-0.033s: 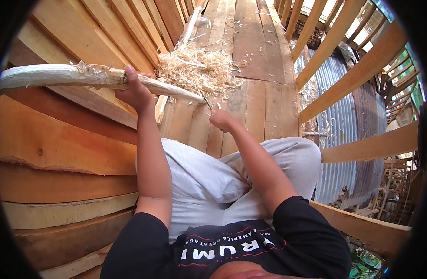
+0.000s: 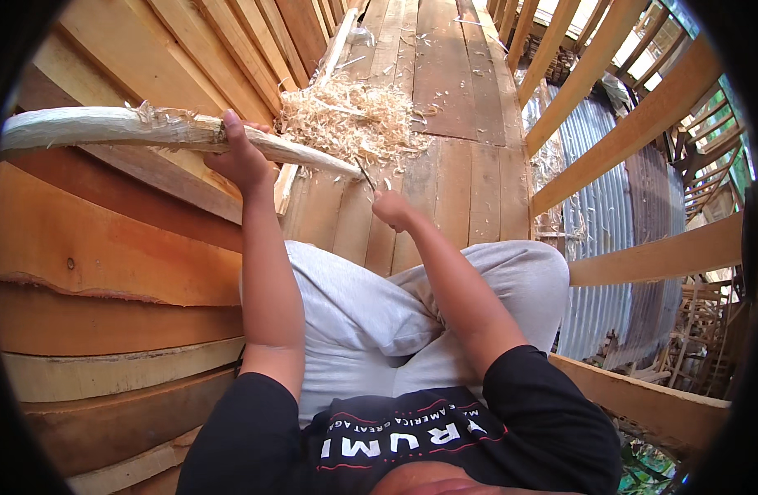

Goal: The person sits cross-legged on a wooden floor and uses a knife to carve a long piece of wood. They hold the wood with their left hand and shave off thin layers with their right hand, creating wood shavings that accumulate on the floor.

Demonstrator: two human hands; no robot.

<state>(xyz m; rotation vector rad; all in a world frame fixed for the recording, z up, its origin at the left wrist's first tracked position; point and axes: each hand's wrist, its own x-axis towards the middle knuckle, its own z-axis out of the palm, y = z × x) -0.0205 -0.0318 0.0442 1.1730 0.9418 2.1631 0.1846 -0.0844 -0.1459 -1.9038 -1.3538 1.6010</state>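
A long, curved, pale peeled wooden pole slants from the far left down toward the middle. My left hand is wrapped round it, the thumb lying across the top. Rough curls of wood cling to the pole left of that hand. My right hand is closed round a knife, whose handle is mostly hidden in my fist. The thin dark blade points up and left, its tip at the pole's narrow right end. Just beyond lies a heap of wood shavings on the plank floor.
A board wall rises close along my left. On my right runs a slatted wooden railing, with corrugated metal sheets beyond and below it. My crossed legs in grey trousers are beneath my forearms. Loose shavings dot the far floor.
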